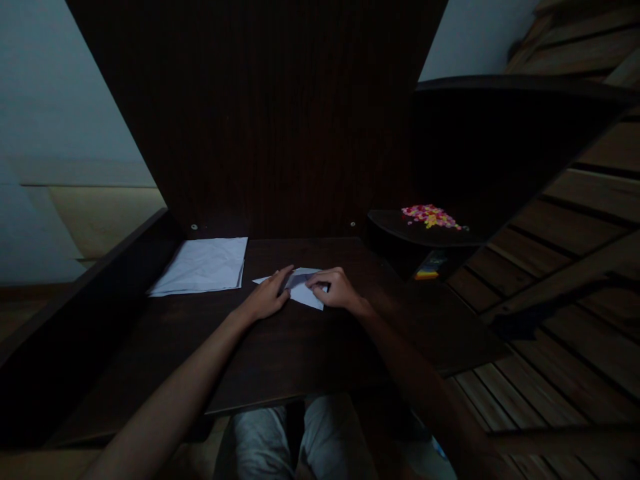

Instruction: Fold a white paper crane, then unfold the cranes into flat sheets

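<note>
A small folded piece of white paper (pixel 304 292) lies on the dark wooden desk in front of me, one pointed corner sticking out to the left. Resting flat over its left part is my left hand (pixel 269 295), with fingers stretched out and pressing on the paper. My right hand (pixel 336 288) is at the paper's right side, thumb and fingers curled together in a pinch on its edge. Part of the paper is hidden under both hands.
A stack of white paper sheets (pixel 203 265) lies at the desk's back left. On a rounded shelf (pixel 387 219) at the right sits a pile of small pink, red and yellow pieces (pixel 431 216). Beneath it is a colourful item (pixel 428 267). Wooden slats (pixel 575 280) stand farther right.
</note>
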{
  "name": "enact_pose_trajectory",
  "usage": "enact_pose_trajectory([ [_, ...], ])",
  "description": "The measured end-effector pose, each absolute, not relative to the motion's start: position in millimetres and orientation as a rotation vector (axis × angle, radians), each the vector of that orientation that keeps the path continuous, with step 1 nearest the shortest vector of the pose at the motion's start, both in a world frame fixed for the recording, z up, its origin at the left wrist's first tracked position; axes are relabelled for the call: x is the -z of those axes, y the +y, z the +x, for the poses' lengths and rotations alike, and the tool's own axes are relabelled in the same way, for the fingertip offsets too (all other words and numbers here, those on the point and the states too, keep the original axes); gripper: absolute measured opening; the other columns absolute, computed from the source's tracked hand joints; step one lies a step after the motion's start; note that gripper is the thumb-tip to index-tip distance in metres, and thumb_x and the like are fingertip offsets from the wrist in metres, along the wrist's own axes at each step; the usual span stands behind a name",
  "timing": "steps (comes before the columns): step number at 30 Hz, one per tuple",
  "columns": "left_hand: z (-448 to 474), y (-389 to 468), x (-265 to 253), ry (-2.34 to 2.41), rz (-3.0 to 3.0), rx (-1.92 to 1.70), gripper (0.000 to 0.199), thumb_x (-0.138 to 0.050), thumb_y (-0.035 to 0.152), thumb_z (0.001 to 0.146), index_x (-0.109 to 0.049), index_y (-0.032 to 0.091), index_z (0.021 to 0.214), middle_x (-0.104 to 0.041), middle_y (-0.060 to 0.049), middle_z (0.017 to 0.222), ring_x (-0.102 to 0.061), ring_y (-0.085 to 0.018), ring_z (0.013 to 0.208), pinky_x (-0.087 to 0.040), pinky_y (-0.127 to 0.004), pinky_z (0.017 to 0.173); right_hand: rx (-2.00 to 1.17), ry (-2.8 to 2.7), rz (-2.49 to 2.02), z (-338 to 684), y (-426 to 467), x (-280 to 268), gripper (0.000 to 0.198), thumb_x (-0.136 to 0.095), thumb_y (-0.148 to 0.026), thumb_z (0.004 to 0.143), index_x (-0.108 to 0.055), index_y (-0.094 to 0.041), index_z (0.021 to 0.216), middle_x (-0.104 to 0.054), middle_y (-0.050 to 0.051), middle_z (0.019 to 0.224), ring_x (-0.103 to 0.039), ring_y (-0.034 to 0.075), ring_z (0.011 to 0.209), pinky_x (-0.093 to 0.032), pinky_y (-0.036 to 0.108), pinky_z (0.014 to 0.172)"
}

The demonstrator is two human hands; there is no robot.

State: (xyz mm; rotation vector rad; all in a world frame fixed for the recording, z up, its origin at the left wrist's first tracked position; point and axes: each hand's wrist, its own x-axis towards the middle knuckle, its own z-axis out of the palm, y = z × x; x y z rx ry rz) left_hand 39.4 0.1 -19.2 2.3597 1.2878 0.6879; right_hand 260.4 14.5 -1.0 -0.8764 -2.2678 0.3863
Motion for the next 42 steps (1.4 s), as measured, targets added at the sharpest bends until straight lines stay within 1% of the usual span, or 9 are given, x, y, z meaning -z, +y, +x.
enact_pose_trajectory([
  [4, 39.5, 2.8, 21.1, 1.282, 2.397, -0.65, 0.042, -0.038, 0.026, 0.091, -0.046, 0.016, 0.131, -0.059, -0.012, 0.129, -0.052, -0.027, 0.123, -0.039, -0.044, 0.107, -0.246, -2.039, -0.974, 264.3, 12.5, -6.9, 0.016, -0.059, -0.028, 0.078, -0.068, -0.017, 0.082, -0.065, 0.004, 0.074, -0.056, 0.015, 0.06, -0.047, 0.028, 0.058],
  [8, 38.4, 6.3, 24.1, 1.276, 2.402, -0.661, 0.04, -0.035, 0.026, 0.092, -0.048, 0.019, 0.129, -0.061, -0.011, 0.125, -0.055, -0.026, 0.12, -0.043, -0.044, 0.103, -0.182, -2.101, -0.875, 265.0, 15.5, -9.6, 0.041, -0.067, -0.031, 0.075, -0.063, -0.017, 0.113, -0.065, 0.009, 0.101, -0.059, 0.021, 0.091, -0.05, 0.034, 0.079],
  [10, 37.8, 6.9, 24.3, 1.277, 2.382, -0.677, 0.04, -0.032, 0.028, 0.093, -0.047, 0.019, 0.13, -0.061, -0.011, 0.126, -0.056, -0.026, 0.118, -0.044, -0.043, 0.102, -0.183, -2.169, -0.844, 264.3, 18.1, -6.8, 0.039, -0.062, -0.027, 0.081, -0.061, -0.018, 0.119, -0.067, 0.009, 0.104, -0.059, 0.021, 0.096, -0.048, 0.036, 0.087],
  [15, 36.6, 4.9, 20.2, 1.298, 2.293, -0.697, 0.051, -0.023, 0.04, 0.098, -0.043, 0.013, 0.136, -0.059, -0.013, 0.129, -0.055, -0.027, 0.12, -0.044, -0.041, 0.101, -0.196, -2.207, -0.912, 263.6, 22.8, 0.6, 0.025, -0.049, -0.023, 0.091, -0.072, -0.019, 0.102, -0.074, 0.008, 0.096, -0.066, 0.019, 0.086, -0.05, 0.033, 0.083],
  [22, 35.8, 5.6, 19.2, 1.308, 2.329, -0.688, 0.051, -0.023, 0.04, 0.098, -0.041, 0.017, 0.14, -0.053, -0.01, 0.138, -0.05, -0.026, 0.127, -0.04, -0.042, 0.106, -0.216, -2.181, -1.018, 267.9, 24.5, 0.2, 0.024, -0.054, -0.025, 0.089, -0.072, -0.022, 0.105, -0.073, 0.006, 0.104, -0.07, 0.02, 0.091, -0.053, 0.034, 0.085],
  [30, 32.1, 8.5, 23.1, 1.237, 2.455, -0.672, 0.053, -0.034, 0.018, 0.089, -0.04, 0.019, 0.141, -0.047, -0.007, 0.144, -0.042, -0.021, 0.134, -0.03, -0.045, 0.114, -0.249, -2.34, -0.96, 277.2, 30.6, 2.0, 0.034, -0.053, -0.008, 0.081, -0.072, -0.024, 0.104, -0.072, 0.002, 0.109, -0.067, 0.019, 0.101, -0.051, 0.035, 0.092],
  [34, 30.7, 8.1, 20.6, 1.198, 2.51, -0.525, 0.054, -0.04, 0.02, 0.087, -0.042, 0.02, 0.141, -0.038, -0.008, 0.15, -0.03, -0.024, 0.14, -0.02, -0.051, 0.116, -0.228, -2.509, -0.947, 279.6, 28.5, -1.7, 0.036, -0.057, -0.003, 0.069, -0.074, -0.021, 0.094, -0.073, 0.004, 0.103, -0.066, 0.021, 0.097, -0.049, 0.035, 0.089],
  [39, 29.6, 6.7, 20.1, 1.144, 2.544, -0.404, 0.05, -0.049, 0.034, 0.088, -0.047, 0.023, 0.137, -0.035, -0.009, 0.15, -0.021, -0.028, 0.143, -0.016, -0.054, 0.115, -0.197, -2.574, -1.022, 270.9, 23.2, -2.3, 0.017, -0.064, -0.015, 0.073, -0.074, -0.019, 0.086, -0.073, 0.007, 0.1, -0.065, 0.023, 0.097, -0.047, 0.037, 0.089],
  [42, 31.5, 6.6, 22.6, 1.161, 2.54, -0.421, 0.049, -0.042, 0.044, 0.093, -0.048, 0.022, 0.137, -0.037, -0.009, 0.149, -0.021, -0.026, 0.143, -0.016, -0.051, 0.116, -0.184, -2.561, -1.032, 262.9, 22.9, 4.6, 0.023, -0.057, -0.028, 0.087, -0.072, -0.019, 0.102, -0.069, 0.009, 0.115, -0.061, 0.024, 0.109, -0.044, 0.039, 0.097],
])
